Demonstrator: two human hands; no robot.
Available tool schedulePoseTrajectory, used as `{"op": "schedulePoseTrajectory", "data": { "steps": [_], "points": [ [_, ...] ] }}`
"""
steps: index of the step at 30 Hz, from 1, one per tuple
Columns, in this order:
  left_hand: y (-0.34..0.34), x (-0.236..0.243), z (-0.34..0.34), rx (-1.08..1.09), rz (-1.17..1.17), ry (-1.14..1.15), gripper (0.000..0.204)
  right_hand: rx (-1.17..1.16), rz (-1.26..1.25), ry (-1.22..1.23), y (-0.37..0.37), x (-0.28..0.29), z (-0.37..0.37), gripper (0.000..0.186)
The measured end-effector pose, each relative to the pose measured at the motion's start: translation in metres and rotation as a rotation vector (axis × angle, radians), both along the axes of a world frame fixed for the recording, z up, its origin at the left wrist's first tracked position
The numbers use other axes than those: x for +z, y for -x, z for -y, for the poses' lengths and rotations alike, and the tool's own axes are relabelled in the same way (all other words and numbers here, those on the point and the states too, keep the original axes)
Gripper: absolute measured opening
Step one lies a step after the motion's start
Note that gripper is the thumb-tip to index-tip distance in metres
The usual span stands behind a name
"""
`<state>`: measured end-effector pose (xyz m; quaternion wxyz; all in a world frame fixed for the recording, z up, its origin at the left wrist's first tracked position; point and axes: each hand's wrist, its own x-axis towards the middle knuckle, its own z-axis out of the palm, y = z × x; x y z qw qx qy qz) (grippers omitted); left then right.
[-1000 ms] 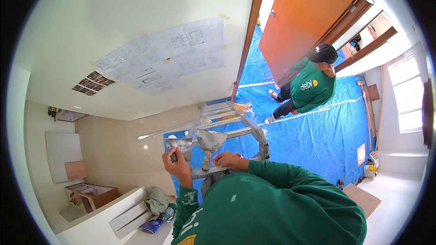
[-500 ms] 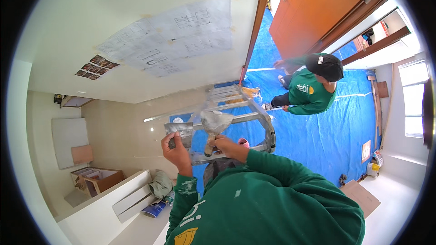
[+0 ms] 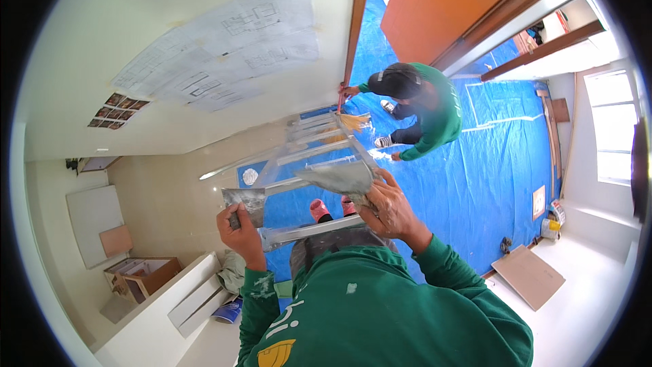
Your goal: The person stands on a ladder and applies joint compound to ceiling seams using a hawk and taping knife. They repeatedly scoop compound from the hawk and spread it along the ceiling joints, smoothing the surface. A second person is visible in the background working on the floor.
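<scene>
Two tools are up over the ladder (image 3: 319,156), and the view has swung since half a second ago: the wall drawings (image 3: 224,47) have slid up and left, and the co-worker in green (image 3: 424,105), who stood by the orange door (image 3: 455,0) a moment back, is now bent low on the blue tarp (image 3: 475,183), one hand reaching to the door frame. Big change closer in: the right hand (image 3: 390,211) has risen and moved right, and the trowel (image 3: 339,178) with it. Half a second ago its blade stood above the fist with the handle running down; now the blade lies nearly flat, long axis running left to right, its point aimed left toward the other hand, grey plaster spread on its face. Right hand's fingers are curled tight around the handle, which they hide almost wholly. Left of it, a little lower, the left hand (image 3: 241,228) is clenched on the grip of the putty scraper (image 3: 246,200), much as before; its square grey-smeared blade stands upright above the fist, handle pointing down. Scraper and trowel sit near each other, not touching. Below the trowel, two pink shoes (image 3: 329,209) rest on a ladder rung.
</scene>
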<state>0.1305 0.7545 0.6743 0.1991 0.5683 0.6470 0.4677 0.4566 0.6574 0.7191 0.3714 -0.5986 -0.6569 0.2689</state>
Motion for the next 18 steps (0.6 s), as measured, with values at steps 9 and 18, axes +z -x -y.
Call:
{"op": "schedulePoseTrajectory", "data": {
  "steps": [9,18],
  "points": [
    [-0.008,0.002,0.001,0.012,-0.143,0.009,0.010,-0.045,-0.124,-0.057,-0.010,-0.023,-0.005,0.013],
    [-0.009,0.003,0.000,0.005,-0.239,0.049,0.013,-0.101,-0.239,-0.132,-0.014,-0.036,-0.005,0.015]
  ]
}}
